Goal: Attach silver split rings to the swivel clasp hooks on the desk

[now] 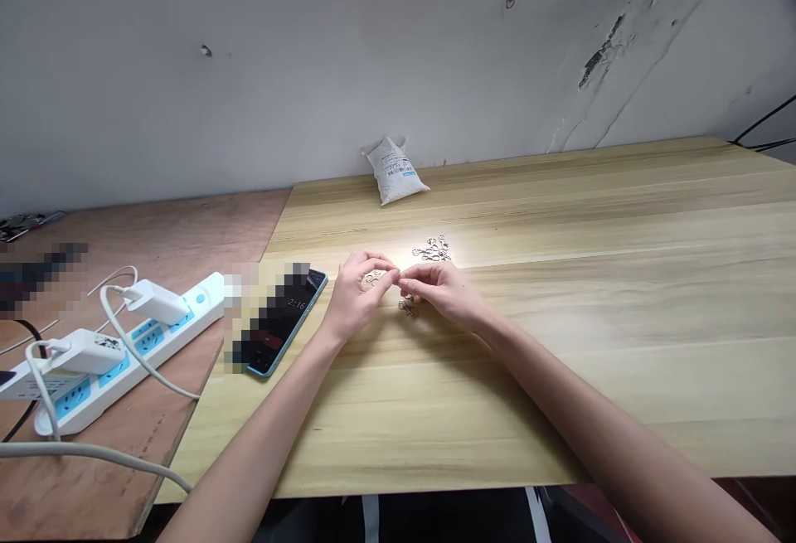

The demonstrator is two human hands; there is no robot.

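Observation:
My left hand [359, 298] and my right hand [443, 293] meet fingertip to fingertip above the wooden table. Both are closed in a pinch, and whatever is between the fingertips is too small to make out. Just below the right fingers shows a small metal swivel clasp [409, 308]; I cannot tell whether it hangs from them or lies on the table. Several metal rings [373, 278] lie under the curve of my left hand. Beyond my right hand is a loose pile of metal swivel clasps [434, 251].
Left of my hands lies a phone [287, 323]. Farther left, a white power strip [133, 352] with chargers and cables rests on a reddish board [186, 224]. A white plastic parcel [396, 172] stands at the back of the table [560, 236], near the wall.

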